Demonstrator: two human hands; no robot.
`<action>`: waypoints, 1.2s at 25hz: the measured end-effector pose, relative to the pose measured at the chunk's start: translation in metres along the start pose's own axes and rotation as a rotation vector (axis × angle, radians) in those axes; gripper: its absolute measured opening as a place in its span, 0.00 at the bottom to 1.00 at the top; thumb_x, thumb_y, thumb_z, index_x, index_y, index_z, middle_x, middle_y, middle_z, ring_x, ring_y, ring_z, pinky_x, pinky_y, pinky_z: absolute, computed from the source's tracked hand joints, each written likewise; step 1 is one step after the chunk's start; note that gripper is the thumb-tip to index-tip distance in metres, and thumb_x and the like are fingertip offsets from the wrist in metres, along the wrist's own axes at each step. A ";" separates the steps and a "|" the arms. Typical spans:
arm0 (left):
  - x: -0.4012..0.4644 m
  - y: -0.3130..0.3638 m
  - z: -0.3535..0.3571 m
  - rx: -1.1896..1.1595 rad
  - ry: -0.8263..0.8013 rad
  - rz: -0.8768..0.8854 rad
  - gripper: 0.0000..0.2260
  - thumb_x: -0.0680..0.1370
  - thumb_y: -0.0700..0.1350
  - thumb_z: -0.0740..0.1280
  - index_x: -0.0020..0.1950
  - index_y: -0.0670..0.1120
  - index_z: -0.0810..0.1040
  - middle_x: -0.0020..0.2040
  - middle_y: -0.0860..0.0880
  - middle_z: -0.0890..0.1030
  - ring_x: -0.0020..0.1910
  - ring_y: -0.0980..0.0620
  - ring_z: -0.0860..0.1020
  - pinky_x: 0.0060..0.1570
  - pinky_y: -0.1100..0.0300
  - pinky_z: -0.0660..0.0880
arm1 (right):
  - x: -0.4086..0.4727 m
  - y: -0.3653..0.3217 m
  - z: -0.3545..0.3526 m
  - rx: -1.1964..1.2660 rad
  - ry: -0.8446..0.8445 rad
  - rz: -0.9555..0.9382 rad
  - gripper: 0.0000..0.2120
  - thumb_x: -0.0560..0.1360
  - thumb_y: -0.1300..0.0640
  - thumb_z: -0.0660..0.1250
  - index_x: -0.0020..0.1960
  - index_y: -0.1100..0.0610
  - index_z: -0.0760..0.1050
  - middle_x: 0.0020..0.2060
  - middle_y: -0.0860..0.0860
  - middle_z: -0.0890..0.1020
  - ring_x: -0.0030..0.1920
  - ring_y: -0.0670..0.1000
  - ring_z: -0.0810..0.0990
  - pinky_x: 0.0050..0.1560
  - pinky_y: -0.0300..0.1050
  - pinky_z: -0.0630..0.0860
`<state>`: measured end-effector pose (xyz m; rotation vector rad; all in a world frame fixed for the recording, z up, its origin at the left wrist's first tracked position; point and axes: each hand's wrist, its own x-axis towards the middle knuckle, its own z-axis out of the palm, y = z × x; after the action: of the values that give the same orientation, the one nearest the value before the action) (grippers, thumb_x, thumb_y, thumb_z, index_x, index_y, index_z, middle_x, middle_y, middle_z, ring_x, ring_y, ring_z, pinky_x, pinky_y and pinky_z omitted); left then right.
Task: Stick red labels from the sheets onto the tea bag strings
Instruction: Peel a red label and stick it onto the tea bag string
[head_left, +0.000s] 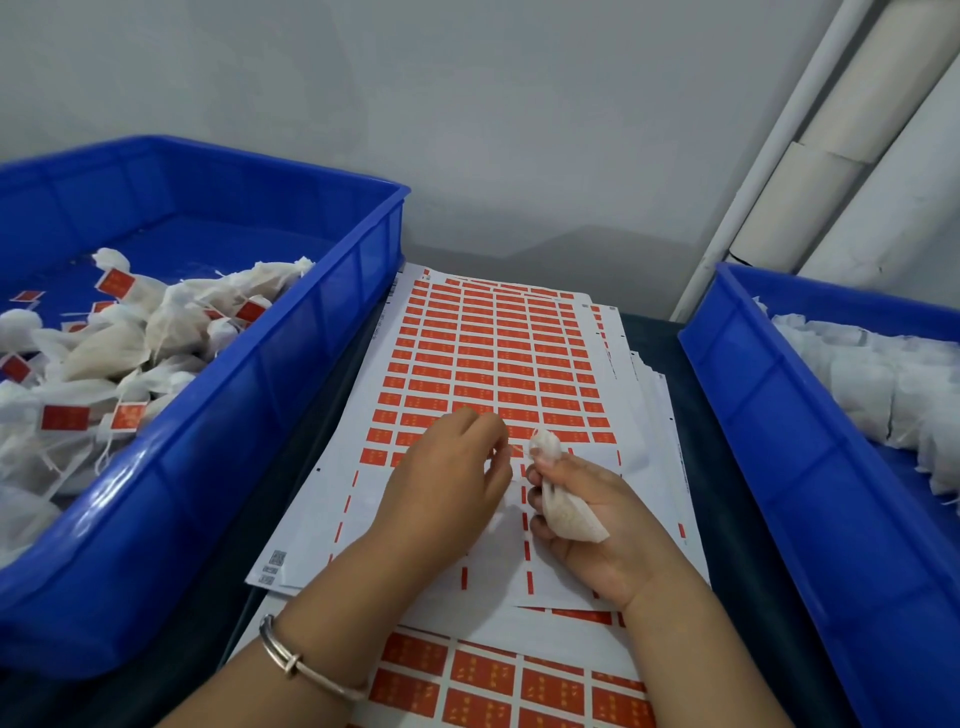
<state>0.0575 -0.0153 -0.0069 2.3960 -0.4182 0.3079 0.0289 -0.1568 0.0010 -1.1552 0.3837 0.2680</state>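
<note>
A sheet of red labels (498, 358) lies on the table between two crates, with its near rows peeled bare. My right hand (597, 525) grips a white tea bag (563, 499) just above the sheet's bare part. My left hand (447, 483) hovers beside it, its fingertips pinching the bag's thin string (517, 448) near the bag's tied top. No label shows between my fingers. A second label sheet (498, 680) lies nearest me, partly under my forearms.
A blue crate (291, 374) on the left holds several tea bags (130, 332) with red labels on their strings. Another blue crate (769, 415) on the right holds unlabelled white tea bags (883, 384). A grey wall and white pipes (810, 156) stand behind.
</note>
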 end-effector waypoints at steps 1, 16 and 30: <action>0.001 -0.001 0.000 0.006 0.038 -0.016 0.02 0.79 0.50 0.62 0.51 0.55 0.71 0.50 0.58 0.73 0.45 0.58 0.70 0.44 0.71 0.64 | 0.001 0.000 0.000 0.004 -0.001 -0.001 0.05 0.72 0.57 0.70 0.42 0.51 0.84 0.35 0.51 0.83 0.32 0.49 0.82 0.32 0.40 0.77; 0.005 -0.007 -0.002 -0.074 0.129 -0.061 0.05 0.77 0.49 0.64 0.52 0.54 0.75 0.52 0.60 0.67 0.50 0.61 0.66 0.43 0.78 0.58 | -0.019 -0.003 0.006 -0.389 -0.327 -0.159 0.15 0.77 0.46 0.59 0.49 0.50 0.83 0.41 0.51 0.83 0.47 0.49 0.81 0.55 0.44 0.76; 0.006 -0.033 -0.015 0.067 -0.212 -0.351 0.26 0.71 0.63 0.67 0.66 0.60 0.66 0.64 0.58 0.73 0.49 0.59 0.75 0.36 0.68 0.72 | -0.007 0.005 0.011 -0.256 0.064 -0.193 0.13 0.80 0.55 0.58 0.43 0.57 0.79 0.24 0.51 0.75 0.24 0.45 0.72 0.34 0.38 0.75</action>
<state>0.0740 0.0166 -0.0128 2.5211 -0.0747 -0.0916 0.0226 -0.1453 0.0037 -1.4452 0.2967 0.1132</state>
